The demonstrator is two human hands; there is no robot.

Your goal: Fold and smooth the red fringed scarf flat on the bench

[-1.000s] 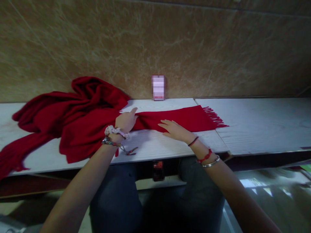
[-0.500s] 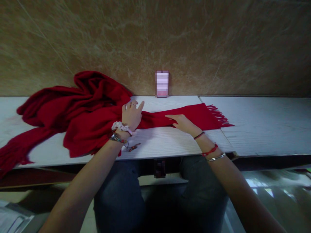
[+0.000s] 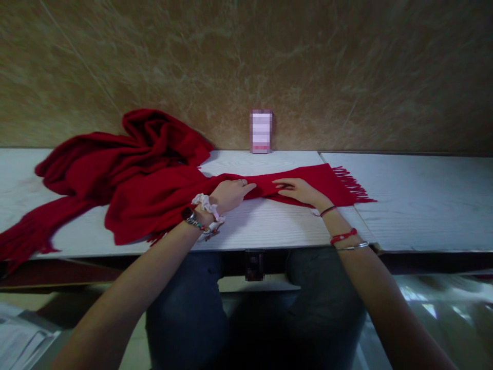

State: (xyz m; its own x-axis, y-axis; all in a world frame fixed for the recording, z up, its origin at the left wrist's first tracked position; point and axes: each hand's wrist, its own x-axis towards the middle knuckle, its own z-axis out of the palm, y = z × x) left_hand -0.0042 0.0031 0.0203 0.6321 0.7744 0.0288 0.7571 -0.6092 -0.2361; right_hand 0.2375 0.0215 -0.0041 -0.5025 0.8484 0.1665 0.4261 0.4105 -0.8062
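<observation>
A long red scarf (image 3: 154, 180) lies on the white table (image 3: 269, 226). Its left part is bunched in a heap, and its right part is stretched flat, ending in a fringe (image 3: 352, 185). My left hand (image 3: 231, 192) rests on the near edge of the flat strip with its fingers stretched out to the right. My right hand (image 3: 298, 190) lies just right of it. Its fingers point left and pinch the cloth's near edge. The fingertips of the two hands are a short gap apart.
A small blurred pink box (image 3: 261, 131) stands against the brown marbled wall (image 3: 308, 67) behind the scarf. A seam (image 3: 346, 200) divides the table into two boards. The scarf's left end (image 3: 19, 241) hangs over the front edge. My knees are under the table.
My left hand has moved right, off the bunched part and onto the flat strip's near edge. My right hand has stayed on the strip and its fingers have closed on the cloth.
</observation>
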